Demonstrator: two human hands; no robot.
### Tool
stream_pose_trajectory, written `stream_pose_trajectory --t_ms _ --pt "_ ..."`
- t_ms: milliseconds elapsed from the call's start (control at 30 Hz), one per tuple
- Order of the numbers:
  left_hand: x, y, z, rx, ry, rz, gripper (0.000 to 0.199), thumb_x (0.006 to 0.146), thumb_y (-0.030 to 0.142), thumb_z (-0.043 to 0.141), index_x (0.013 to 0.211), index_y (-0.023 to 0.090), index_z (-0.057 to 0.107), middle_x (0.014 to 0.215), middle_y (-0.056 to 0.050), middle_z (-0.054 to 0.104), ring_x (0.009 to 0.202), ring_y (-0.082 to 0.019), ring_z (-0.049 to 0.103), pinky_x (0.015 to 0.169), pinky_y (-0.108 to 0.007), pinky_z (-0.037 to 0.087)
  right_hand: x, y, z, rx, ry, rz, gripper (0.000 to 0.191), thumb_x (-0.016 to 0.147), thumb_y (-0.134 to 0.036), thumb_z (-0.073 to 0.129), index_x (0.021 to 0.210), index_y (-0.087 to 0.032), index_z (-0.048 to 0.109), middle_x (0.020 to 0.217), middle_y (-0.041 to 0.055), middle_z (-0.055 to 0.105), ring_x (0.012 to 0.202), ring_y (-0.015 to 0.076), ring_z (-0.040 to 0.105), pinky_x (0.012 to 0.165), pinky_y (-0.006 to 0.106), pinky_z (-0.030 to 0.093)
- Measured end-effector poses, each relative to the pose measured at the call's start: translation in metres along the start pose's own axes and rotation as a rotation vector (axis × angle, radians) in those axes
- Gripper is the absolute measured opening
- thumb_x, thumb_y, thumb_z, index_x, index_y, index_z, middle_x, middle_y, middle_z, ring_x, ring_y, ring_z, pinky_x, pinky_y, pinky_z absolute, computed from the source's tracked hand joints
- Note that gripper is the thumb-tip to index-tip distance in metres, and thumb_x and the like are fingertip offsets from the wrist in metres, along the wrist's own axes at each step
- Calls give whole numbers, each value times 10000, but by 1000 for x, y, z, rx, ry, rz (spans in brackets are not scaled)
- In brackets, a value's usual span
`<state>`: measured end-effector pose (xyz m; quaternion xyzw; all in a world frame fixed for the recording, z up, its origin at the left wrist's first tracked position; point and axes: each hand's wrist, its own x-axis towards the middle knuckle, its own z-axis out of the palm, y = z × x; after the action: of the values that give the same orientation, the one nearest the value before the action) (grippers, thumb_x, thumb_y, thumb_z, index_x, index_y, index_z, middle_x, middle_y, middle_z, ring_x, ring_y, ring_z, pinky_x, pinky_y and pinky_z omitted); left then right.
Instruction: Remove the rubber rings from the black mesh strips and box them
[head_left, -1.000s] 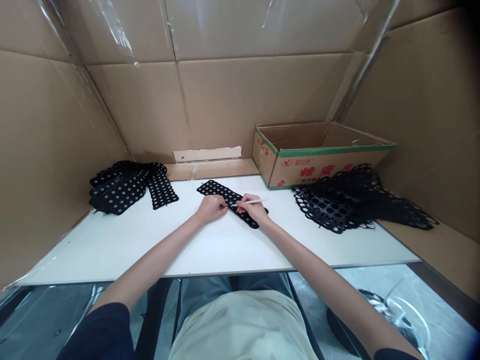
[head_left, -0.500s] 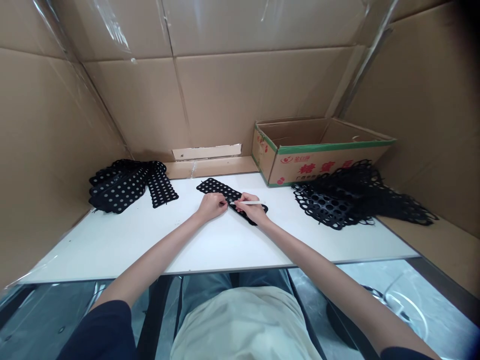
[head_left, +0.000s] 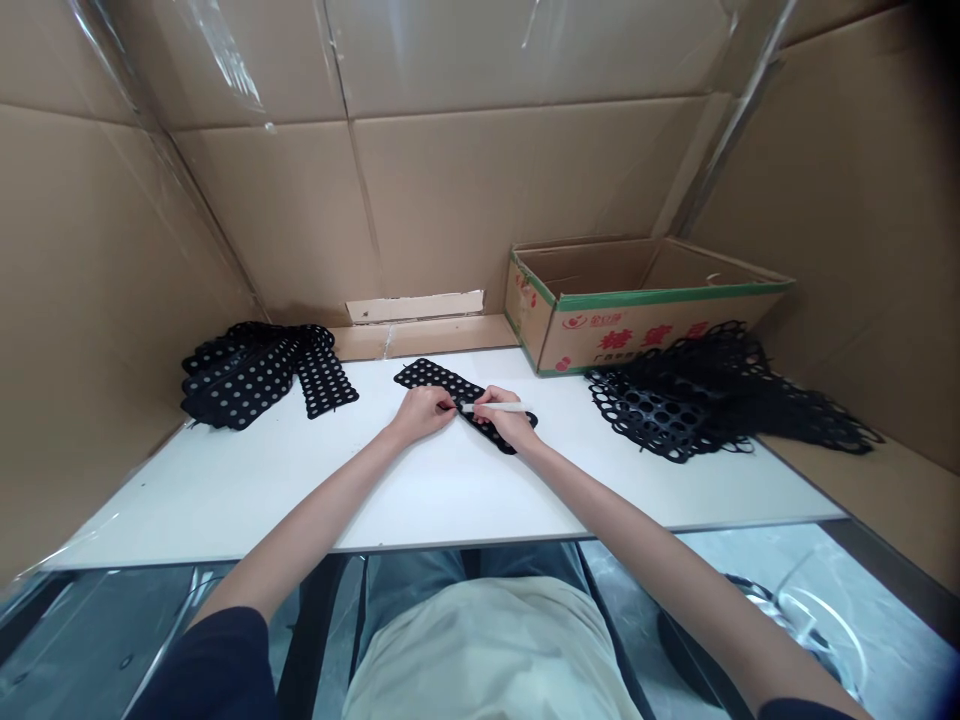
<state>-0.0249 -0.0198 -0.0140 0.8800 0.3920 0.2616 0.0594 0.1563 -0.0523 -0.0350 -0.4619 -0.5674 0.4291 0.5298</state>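
A black strip of fabric dotted with holes [head_left: 429, 374] lies slantwise on the white table [head_left: 420, 500], partly covered by both hands. My left hand [head_left: 422, 411] is closed at the strip's near edge, its fingertips pinching that edge. My right hand [head_left: 507, 416] holds a slim white pen-like tool [head_left: 504, 407] much as one holds a pencil. The tool's tip points left, toward the strip and the left fingertips. Whether the tip touches the fabric is too small to tell.
Stacked black perforated strips [head_left: 244, 385] lie at the left. Black netting with large holes [head_left: 675, 400] is heaped at the right, before an open cardboard box [head_left: 645, 320] with green edging. Cardboard walls [head_left: 525, 180] enclose the table's back and sides.
The white tool's tip has shifted slightly left, toward the left fingertips. Both hands stay at the strip, and the whole view has moved very slightly.
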Motion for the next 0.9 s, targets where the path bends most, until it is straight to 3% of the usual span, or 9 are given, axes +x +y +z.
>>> stream_pose_trajectory --t_ms 300,567,900 --pt "-2 -14 -19 136 -68 78 176 744 260 533 865 171 625 858 -43 633 820 -172 576 685 -261 433 5 1 -2 116 41 67 140 585 -187 610 534 -197 480 457 -26 565 427 112 485 448 240 360" --pt "3 -22 -5 -52 -118 73 155 780 262 526 872 177 616 943 -53 587 906 -180 531 812 -303 418 6 1 -2 146 46 89 147 580 -210 628 537 -195 489 463 -22 574 420 107 486 423 231 330" --pt "3 -28 -3 -142 -155 102 146 790 279 510 886 170 523 893 -51 542 866 -172 474 807 -311 395 5 -6 -6 260 89 104 155 582 -233 624 518 -188 490 484 -14 571 440 95 473 455 233 355"
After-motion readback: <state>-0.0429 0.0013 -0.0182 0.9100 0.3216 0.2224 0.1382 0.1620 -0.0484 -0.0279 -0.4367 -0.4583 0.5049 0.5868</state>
